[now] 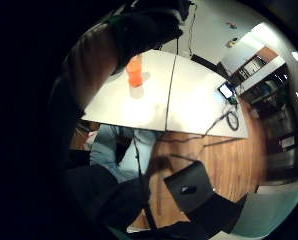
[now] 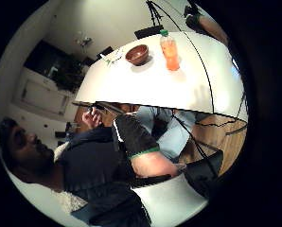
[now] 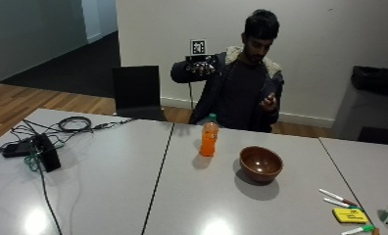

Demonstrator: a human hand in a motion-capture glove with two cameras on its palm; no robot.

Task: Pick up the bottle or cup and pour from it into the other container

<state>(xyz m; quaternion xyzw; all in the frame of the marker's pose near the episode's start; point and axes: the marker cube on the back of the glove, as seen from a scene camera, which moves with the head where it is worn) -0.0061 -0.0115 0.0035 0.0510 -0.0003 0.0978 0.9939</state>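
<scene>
An orange drink bottle [image 3: 209, 139] with a green cap stands upright near the middle of the grey table [image 3: 115, 196]. A brown bowl [image 3: 260, 164] sits on the table just to one side of it. My gloved right hand [image 3: 200, 66] is raised at shoulder height behind the table, well above and behind the bottle, with fingers hanging relaxed and nothing in them. The little finger side palm view looks down on the bottle [image 1: 134, 71] from far off. In the thumb side palm view the bottle [image 2: 170, 50] and the bowl [image 2: 137, 54] stand side by side.
A black device [image 3: 44, 152] with coiled cables lies at one end of the table. Markers [image 3: 337, 197] and a yellow pad [image 3: 349, 215] lie at the other end. A black chair [image 3: 137, 93] stands behind the table. The bare hand [image 3: 268, 102] is held at the chest.
</scene>
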